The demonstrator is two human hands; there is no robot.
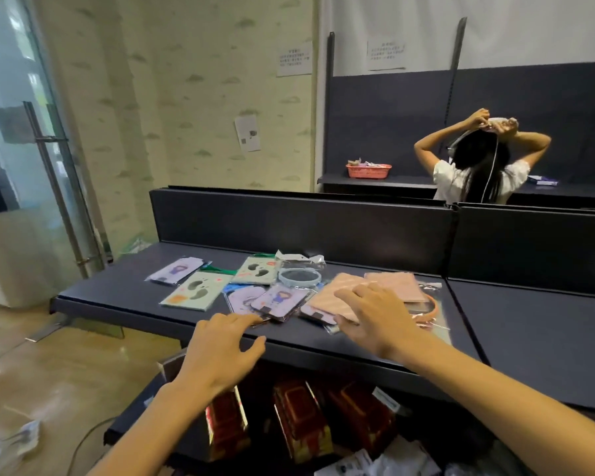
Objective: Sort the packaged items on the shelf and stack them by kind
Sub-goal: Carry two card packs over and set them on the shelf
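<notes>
The packaged items lie scattered across the dark shelf [124,297] in the middle of the frame. Under my right hand [375,314] is a pink quilted pouch [337,293], and my fingers are spread and flat on top of it, not curled round anything. A second pink pouch [392,285] lies just beyond it, toward the right. An orange headband [433,304] in clear wrap peeks out to the right of my hand.

My left hand [220,352] sits at the front edge of the shelf, lower centre, fingers loosely apart and gently bent, the tips touching the edge of a purple cartoon card packet [279,300]. It holds nothing. More purple packets overlap beside that one, and another purple packet [176,269] lies apart at the left end. Two green packets printed with dark footprints lie behind: one [196,290] left of centre, the other [258,269] farther back. A pale blue ring [299,277] in a clear bag rests between the green packet and the pink pouches.

Below the shelf, at the bottom of the frame, stand red and gold boxes [303,420]. In the upper right another person [478,166], back turned, has both arms raised to the head, near an orange basket [368,170]. A glass door [31,149] fills the left side.
</notes>
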